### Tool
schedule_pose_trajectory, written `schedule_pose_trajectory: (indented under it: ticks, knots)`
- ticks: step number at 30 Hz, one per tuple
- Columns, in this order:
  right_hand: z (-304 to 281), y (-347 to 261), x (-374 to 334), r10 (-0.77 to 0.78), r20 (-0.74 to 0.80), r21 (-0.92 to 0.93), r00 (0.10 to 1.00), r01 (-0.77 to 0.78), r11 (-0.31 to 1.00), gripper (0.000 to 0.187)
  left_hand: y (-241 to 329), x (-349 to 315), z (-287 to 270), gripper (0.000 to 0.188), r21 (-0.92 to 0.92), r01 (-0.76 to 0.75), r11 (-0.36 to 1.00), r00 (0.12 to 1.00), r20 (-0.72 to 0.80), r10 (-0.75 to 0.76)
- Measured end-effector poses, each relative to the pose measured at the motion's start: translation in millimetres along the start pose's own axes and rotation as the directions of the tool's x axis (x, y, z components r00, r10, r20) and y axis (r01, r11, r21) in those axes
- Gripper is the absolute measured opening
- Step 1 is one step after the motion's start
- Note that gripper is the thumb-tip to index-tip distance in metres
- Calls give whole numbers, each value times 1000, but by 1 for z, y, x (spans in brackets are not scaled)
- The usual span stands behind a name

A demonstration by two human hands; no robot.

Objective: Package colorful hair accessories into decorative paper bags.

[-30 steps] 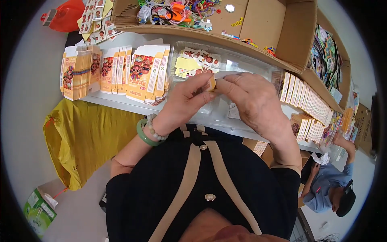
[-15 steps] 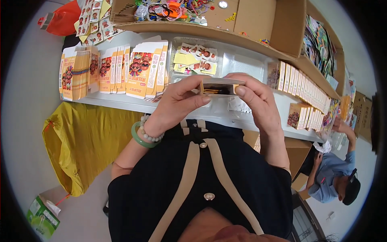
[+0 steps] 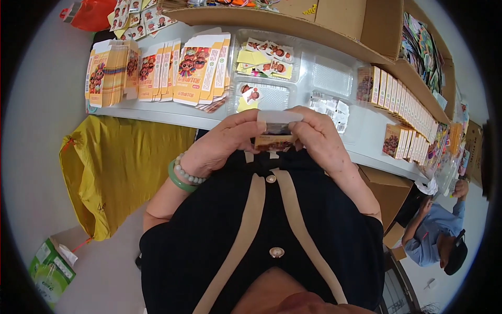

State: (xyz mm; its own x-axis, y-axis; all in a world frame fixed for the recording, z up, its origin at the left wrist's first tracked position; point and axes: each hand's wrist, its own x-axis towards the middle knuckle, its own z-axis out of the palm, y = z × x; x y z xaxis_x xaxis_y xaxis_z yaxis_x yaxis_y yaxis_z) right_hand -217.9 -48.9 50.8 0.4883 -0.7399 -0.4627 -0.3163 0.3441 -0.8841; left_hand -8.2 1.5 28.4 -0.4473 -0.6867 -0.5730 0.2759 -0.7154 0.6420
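Close in front of my chest, a small orange printed carton (image 3: 274, 143) is held between both hands. My left hand (image 3: 222, 140) grips its left side, thumb at the upper edge. My right hand (image 3: 322, 140) holds the right side, its thumb on the top near the carton's pale flap (image 3: 279, 116). The flap stands up and the printed front faces me; the inside is mostly hidden. Just beyond my hands lies a clear plastic tray (image 3: 299, 70) with character stickers (image 3: 265, 65), one more sticker (image 3: 250, 93) and small white packets (image 3: 329, 109).
Flat orange cartons (image 3: 196, 68) stand in stacks at left; filled-out cartons (image 3: 402, 99) line up at right. A large cardboard box (image 3: 293, 26) borders the far side. A yellow bag (image 3: 125, 167) hangs at left. Another person (image 3: 434, 230) in blue sits at right.
The carton has tipped: its open end showed before, now its printed front and raised flap do. Both hands have come slightly lower, nearer my body. The view has shifted a little.
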Motion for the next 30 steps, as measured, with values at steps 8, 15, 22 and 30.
schedule_pose_trajectory:
  ticks: [8, 15, 22, 30]
  knots:
    - [-6, 17, 7, -425, 91, -210, 901, 435, 876, 31, -2, 11, -2, 27, 262, -111, 959, 993, 68, 97]
    - [-24, 27, -2, -587, 181, -394, 789, 605, 692, 20, -14, 18, 3, 38, 273, -217, 937, 970, 167, 176]
    - [-16, 16, -9, -306, 87, -252, 948, 318, 914, 12, -7, 17, 9, 36, 555, -189, 810, 979, 166, 116]
    - [-6, 29, -8, -341, -1, -367, 940, 317, 875, 14, -16, 19, 8, 33, 481, -202, 853, 979, 122, 164]
